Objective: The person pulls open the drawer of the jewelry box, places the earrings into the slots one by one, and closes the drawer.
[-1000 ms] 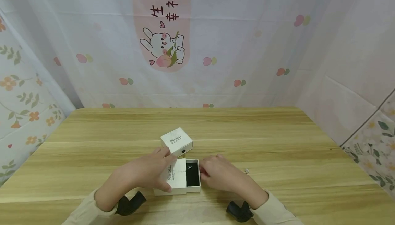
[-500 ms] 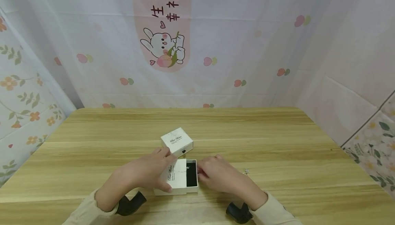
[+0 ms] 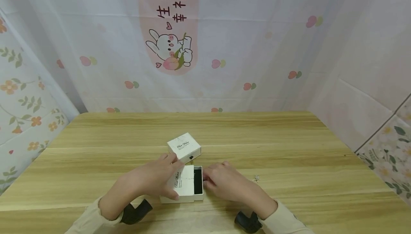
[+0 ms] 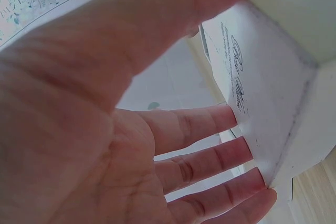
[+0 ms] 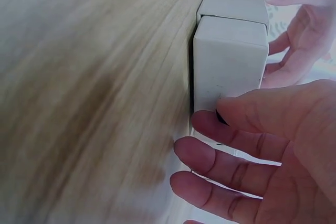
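A white slide-out jewelry box (image 3: 187, 186) with "Best Wishes" lettering lies on the table. My left hand (image 3: 154, 177) grips its sleeve, thumb at the near side and fingertips across the top, as the left wrist view shows. From the sleeve's right end the drawer (image 5: 231, 61) sticks out partway, with a black pad (image 3: 198, 184) inside. A sliver of a silvery piece shows on the pad at the sleeve's edge. My right hand (image 3: 224, 180) is at the drawer's end, pinching its small black pull tab (image 5: 221, 119) between thumb and index finger.
Just behind stands a second white box (image 3: 184, 146), closed and turned at an angle, with a black tab. A small silver flower-shaped piece of jewelry (image 3: 257, 178) lies on the wooden table (image 3: 289, 148) beyond my right wrist. Printed curtains (image 3: 244, 48) hang around the table.
The drawer has slid left, farther into the sleeve, and my right hand has moved left with it. The star-shaped piece on the pad is now mostly covered. My left hand stays put.
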`<state>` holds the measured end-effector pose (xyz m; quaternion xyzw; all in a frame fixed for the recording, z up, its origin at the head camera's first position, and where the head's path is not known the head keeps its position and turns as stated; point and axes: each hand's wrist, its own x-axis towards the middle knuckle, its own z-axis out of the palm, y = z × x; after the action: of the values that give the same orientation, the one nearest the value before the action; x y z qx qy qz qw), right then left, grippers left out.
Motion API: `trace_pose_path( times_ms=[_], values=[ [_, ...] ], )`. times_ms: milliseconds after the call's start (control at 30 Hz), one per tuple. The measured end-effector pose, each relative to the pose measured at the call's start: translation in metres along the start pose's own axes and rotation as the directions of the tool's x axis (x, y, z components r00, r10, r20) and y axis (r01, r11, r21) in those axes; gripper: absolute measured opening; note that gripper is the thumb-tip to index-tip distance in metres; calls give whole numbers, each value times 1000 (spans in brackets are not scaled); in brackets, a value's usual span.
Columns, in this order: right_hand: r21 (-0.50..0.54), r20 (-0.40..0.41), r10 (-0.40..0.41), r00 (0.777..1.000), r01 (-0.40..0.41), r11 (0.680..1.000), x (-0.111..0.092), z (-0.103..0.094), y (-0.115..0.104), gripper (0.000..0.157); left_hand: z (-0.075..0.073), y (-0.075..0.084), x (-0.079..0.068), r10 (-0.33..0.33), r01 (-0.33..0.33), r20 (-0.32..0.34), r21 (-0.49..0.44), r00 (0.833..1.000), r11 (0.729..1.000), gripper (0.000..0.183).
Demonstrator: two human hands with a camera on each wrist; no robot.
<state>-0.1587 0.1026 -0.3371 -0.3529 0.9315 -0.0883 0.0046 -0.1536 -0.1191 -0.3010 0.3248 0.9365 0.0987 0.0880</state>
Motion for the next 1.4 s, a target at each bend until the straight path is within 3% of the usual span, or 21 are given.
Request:
trace_pose_path(
  times_ms=[1400],
  values=[
    [32, -6, -23, 1000, 24, 999, 4, 4, -8, 14, -1, 0, 0, -14, 14, 14, -11, 1000, 1000, 72]
  ],
)
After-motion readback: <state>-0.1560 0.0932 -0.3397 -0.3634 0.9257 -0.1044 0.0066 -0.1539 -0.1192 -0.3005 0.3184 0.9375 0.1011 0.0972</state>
